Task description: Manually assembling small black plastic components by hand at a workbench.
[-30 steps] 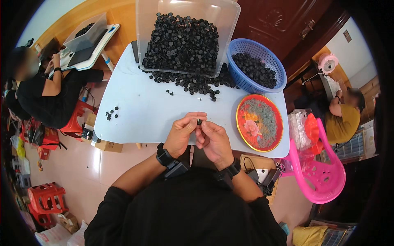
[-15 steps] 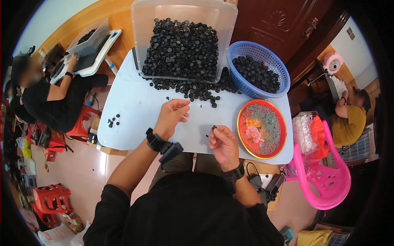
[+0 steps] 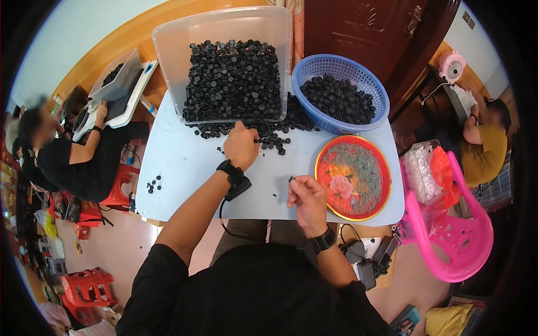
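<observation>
At the front edge of a heap of small round black caps (image 3: 273,140), my left hand (image 3: 241,148) bends down with its fingers curled together. Its fingertips are hidden, so whatever they hold cannot be made out. My right hand (image 3: 307,199) is raised over the table's near side, left of the red tray, with thumb and forefinger pinched on a small black cap (image 3: 291,179). Behind the heap, a clear plastic bin (image 3: 167,67), tipped toward me, is filled with more such caps. The red round tray (image 3: 322,197), flower-patterned, carries many thin grey metal pins (image 3: 364,168).
A blue basket (image 3: 302,103) of black parts stands at the table's back right. Several loose caps (image 3: 154,185) lie on the white table (image 3: 185,162) at left. A pink chair (image 3: 448,263) is at right. One person sits working on each side.
My left hand has moved forward from the table's middle to the heap of caps. My right hand keeps its pinch in nearly the same place. The whole view has shifted slightly.
</observation>
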Motion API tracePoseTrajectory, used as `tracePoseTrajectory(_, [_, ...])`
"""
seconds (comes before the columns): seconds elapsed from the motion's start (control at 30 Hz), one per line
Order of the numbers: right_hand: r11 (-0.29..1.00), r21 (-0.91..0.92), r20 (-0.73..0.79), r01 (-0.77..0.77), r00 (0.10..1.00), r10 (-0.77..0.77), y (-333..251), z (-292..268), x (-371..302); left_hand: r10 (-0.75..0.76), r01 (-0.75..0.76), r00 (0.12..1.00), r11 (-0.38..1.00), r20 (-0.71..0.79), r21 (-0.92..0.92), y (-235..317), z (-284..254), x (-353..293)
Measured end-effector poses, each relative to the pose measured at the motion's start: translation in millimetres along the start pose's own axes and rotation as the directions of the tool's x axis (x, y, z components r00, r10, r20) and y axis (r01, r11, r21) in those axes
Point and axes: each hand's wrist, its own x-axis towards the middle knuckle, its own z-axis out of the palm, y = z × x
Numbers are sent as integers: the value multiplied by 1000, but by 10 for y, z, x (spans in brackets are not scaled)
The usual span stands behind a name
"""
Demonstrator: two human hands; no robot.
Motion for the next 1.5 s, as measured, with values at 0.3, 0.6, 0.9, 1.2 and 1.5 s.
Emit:
tracePoseTrajectory(0.3, [999,-39,65,36,997,-33,-8,66,-39,172,-202,963,970,-209,-135,-83,-161,-64])
tracePoseTrajectory(0.6, [1000,17,197,-20,980,17,-19,325,-48,41,358,931,91,362,-929,44,-425,-805])
tracePoseTrajectory(0.9, [999,16,257,-43,966,37,99,420,-89,36,286,956,101,291,-953,51,-611,-1060])
tracePoseTrajectory(1.2, [993,57,309,-99,948,77,47,420,-140,91,233,965,122,245,-965,81,-666,-1123])
tracePoseTrajectory(1.5, [982,108,353,-153,930,106,45,385,-146,62,216,974,61,220,-974,127,-703,-1187])
